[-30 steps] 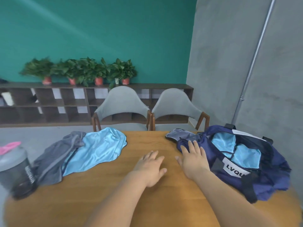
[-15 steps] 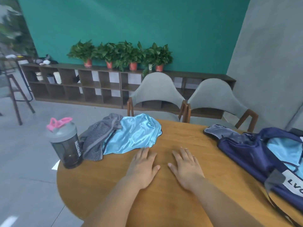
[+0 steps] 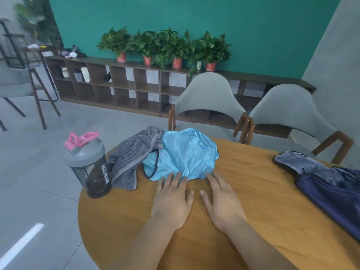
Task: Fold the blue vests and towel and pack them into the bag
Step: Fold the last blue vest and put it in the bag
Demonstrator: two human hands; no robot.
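A shiny light-blue vest [image 3: 185, 154] lies crumpled on the round wooden table [image 3: 253, 191], far left of centre. A grey striped towel [image 3: 132, 158] is bunched against its left side. The navy bag [image 3: 331, 184] lies at the right edge, flap open, mostly cut off by the frame. My left hand [image 3: 171, 199] lies flat with straight fingers, fingertips touching the vest's near hem. My right hand [image 3: 222, 199] lies flat beside it, fingertips just at the vest's near right edge. Neither hand holds anything.
A dark shaker bottle [image 3: 89, 166] with a pink lid stands at the table's left edge next to the towel. Two grey chairs [image 3: 208, 98] stand behind the table. A low shelf with potted plants lines the green wall.
Both hands have slid left and forward from beside the bag to the vest's near edge. The view has swung left, so most of the bag has left the frame.
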